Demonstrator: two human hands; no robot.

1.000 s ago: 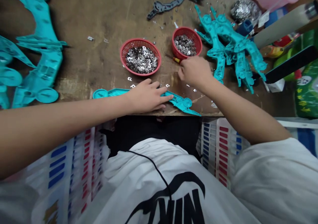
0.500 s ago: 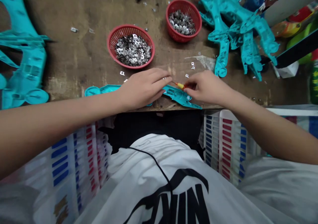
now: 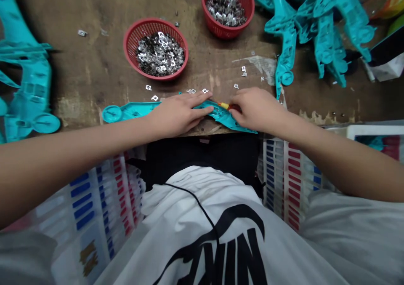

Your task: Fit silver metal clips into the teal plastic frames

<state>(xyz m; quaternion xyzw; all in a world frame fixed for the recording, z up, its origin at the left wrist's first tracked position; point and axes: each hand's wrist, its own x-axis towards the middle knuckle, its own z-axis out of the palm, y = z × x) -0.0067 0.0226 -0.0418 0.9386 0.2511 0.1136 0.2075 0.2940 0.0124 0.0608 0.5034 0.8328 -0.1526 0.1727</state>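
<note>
A long teal plastic part [image 3: 132,110] lies along the near edge of the wooden table [image 3: 94,66]. My left hand [image 3: 176,114] rests flat on its middle, fingers stretched out toward the right. My right hand [image 3: 257,108] is closed around a small screwdriver with a yellow and red handle [image 3: 225,105], its tip touching the teal part just past my left fingertips. Several small metal clips [image 3: 191,91] lie loose on the table just behind the part.
Two red baskets of metal clips stand behind, one mid-table [image 3: 156,49], one further back [image 3: 227,7]. Piles of teal parts lie at the right [image 3: 315,28] and at the left edge [image 3: 28,95]. Striped plastic crates [image 3: 284,171] flank my lap.
My right hand came back from beside the far red basket with the screwdriver and brought its tip onto the teal part. My left hand stayed on the part. The view tilted down.
</note>
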